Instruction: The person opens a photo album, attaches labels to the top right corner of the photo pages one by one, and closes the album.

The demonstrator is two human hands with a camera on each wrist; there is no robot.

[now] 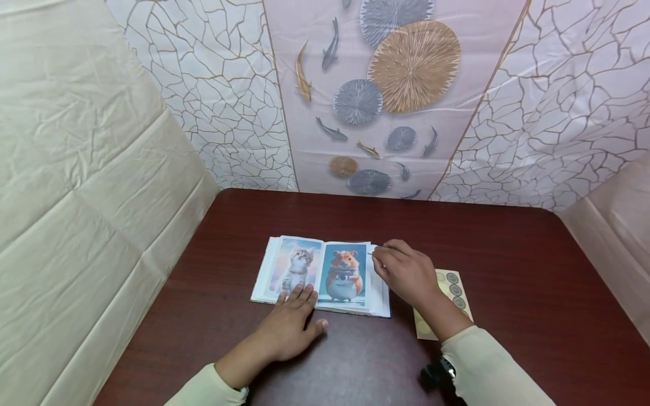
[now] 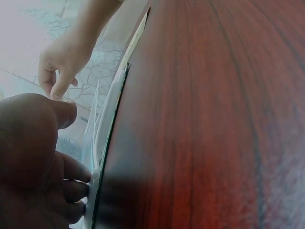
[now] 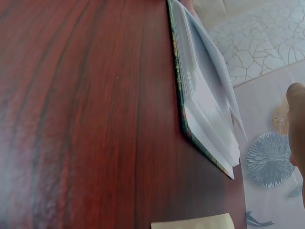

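A photo album (image 1: pixel 378 301) lies open on the table, with a kitten picture (image 1: pixel 299 262) on its left page and a hamster picture (image 1: pixel 345 276) on its right one. My left hand (image 1: pixel 289 330) rests on the bottom of the left page, fingers straight and thumb spread. At the album's right edge, my right hand (image 1: pixel 406 270) pinches a small thin dark piece, seen edge-on; its kind is unclear. Under the right forearm, partly covered, is a pale yellow sheet (image 1: pixel 424 327) with round grey stickers. The right wrist view shows a loose page (image 3: pixel 217 59) standing up from the album.
The dark red wooden table (image 1: pixel 518 270) reaches back to a patterned cloth (image 1: pixel 218 101) hung behind it. Plain cream cloth (image 1: pixel 76 186) hangs at the left side. A black strap-like object (image 1: pixel 434 375) sits at the right wrist.
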